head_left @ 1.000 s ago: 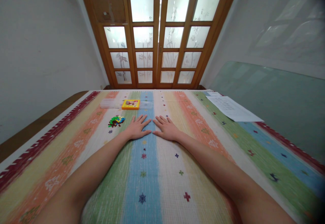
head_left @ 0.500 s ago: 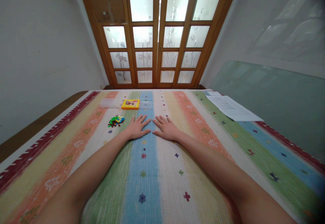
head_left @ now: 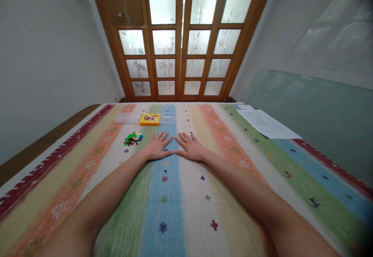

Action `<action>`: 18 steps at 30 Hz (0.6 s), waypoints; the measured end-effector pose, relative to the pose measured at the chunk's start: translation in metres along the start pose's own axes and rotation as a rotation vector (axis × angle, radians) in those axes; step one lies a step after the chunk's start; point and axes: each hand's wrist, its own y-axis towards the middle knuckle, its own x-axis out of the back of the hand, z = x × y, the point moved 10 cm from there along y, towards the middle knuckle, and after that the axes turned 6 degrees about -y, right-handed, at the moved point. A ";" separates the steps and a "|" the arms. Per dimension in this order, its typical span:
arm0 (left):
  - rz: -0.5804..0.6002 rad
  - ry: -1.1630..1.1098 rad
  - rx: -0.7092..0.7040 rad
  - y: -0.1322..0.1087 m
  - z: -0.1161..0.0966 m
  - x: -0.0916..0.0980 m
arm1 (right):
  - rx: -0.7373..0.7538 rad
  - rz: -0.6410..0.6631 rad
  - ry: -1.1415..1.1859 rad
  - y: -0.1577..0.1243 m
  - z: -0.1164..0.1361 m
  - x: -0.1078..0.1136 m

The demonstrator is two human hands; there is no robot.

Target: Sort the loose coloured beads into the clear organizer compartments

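My left hand [head_left: 158,147] lies flat on the striped tablecloth [head_left: 163,214], palm down with its fingers spread. Beside it, my right hand [head_left: 190,146] rests the same way, and the two thumb tips meet or nearly meet. Neither hand holds anything. Just left of my left hand is a small pile of colourful little pieces [head_left: 133,138], green, yellow, blue and dark brown, perhaps toy bricks. Beyond that hand sits a flat yellow box [head_left: 149,119] with a printed picture on its top.
Clear plastic containers [head_left: 124,118] flank the yellow box at the far side of the table. Printed paper sheets [head_left: 266,124] lie at the right edge. A greenish glass panel [head_left: 314,121] leans by the right wall, and wooden glazed doors [head_left: 180,58] stand behind the table.
My left thumb has shifted slightly right, closing the small gap to my right thumb. Everything else stays where it was.
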 end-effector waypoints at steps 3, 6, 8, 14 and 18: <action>-0.005 -0.002 -0.001 0.000 0.000 -0.001 | 0.002 -0.006 0.002 0.001 -0.001 -0.001; -0.016 -0.003 -0.002 0.001 0.001 -0.001 | 0.005 -0.014 0.007 0.001 -0.001 -0.002; -0.025 -0.005 -0.005 0.001 0.002 0.000 | 0.005 -0.022 0.008 0.001 -0.001 -0.002; -0.081 -0.015 -0.028 -0.001 0.001 0.005 | 0.014 -0.114 0.013 -0.001 -0.001 0.006; -0.185 -0.075 -0.073 0.002 0.018 0.026 | 0.024 -0.241 0.073 -0.002 -0.005 0.021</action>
